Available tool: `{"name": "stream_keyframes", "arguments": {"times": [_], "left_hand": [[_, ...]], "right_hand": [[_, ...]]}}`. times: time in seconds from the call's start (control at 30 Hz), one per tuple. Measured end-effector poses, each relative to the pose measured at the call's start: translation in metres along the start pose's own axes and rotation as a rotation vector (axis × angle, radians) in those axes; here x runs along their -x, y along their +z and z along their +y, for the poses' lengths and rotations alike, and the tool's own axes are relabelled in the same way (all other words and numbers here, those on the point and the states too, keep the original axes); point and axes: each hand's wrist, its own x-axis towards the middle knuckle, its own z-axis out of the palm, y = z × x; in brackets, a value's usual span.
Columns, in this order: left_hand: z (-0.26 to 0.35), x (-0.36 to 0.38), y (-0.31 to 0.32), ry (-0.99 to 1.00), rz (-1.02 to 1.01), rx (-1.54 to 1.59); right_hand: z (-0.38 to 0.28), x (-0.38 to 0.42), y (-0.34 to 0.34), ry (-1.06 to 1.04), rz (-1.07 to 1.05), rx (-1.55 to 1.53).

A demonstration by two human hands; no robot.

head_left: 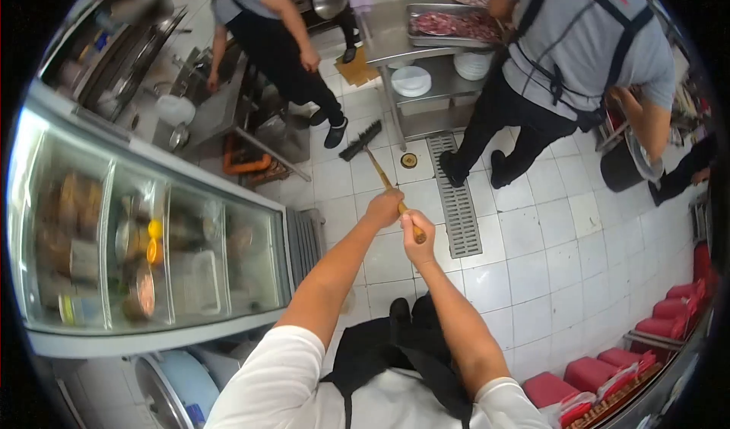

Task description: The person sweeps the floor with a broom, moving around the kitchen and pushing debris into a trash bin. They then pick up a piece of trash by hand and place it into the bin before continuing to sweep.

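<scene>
Both hands grip the wooden handle of a long-handled floor brush (379,169). My left hand (385,207) is wrapped round the handle farther down, toward the head. Close behind it, my right hand (418,235) closes on the upper part, with the handle's end sticking out past the fingers. The dark bristle head (360,140) rests on the white tile floor (395,258), left of a small round brass-coloured drain cover (409,160).
A slotted metal floor grate (460,208) runs to the right. One person (281,41) stands ahead left, another (563,56) ahead right by a steel table (384,30) with a meat tray (449,41). A glass-door fridge (258,254) flanks me; red stools (589,372) stand right.
</scene>
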Motion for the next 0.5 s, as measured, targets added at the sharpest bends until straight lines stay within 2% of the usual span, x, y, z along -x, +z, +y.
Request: {"name": "stream_keyframes", "arguments": {"times": [0.03, 0.13, 0.2, 0.3, 0.33, 0.37, 0.47, 0.5], "left_hand": [[0.001, 0.002, 0.011, 0.046, -0.010, 0.020], [-0.003, 0.002, 0.036, 0.090, -0.167, 0.066], [0.009, 0.006, 0.047, 0.128, -0.245, 0.088], [0.035, 0.022, 0.087, 0.316, -0.264, 0.108], [0.056, 0.030, 0.090, 0.363, -0.263, 0.149], [0.078, 0.039, 0.082, 0.409, -0.265, 0.188], [0.131, 0.050, 0.029, 0.523, -0.480, 0.174], [0.144, 0.054, 0.014, 0.579, -0.434, 0.235]], "right_hand": [[0.015, -0.003, 0.005, 0.038, 0.093, -0.031], [0.013, 0.021, -0.021, 0.002, 0.125, 0.002], [-0.014, 0.046, -0.046, 0.057, 0.159, 0.066], [-0.079, 0.079, -0.084, 0.119, 0.313, 0.082], [-0.102, 0.086, -0.094, 0.077, 0.354, 0.030], [-0.125, 0.093, -0.102, 0.037, 0.396, -0.023], [-0.209, 0.099, -0.113, -0.011, 0.318, -0.030], [-0.231, 0.098, -0.109, -0.060, 0.313, -0.062]]}}
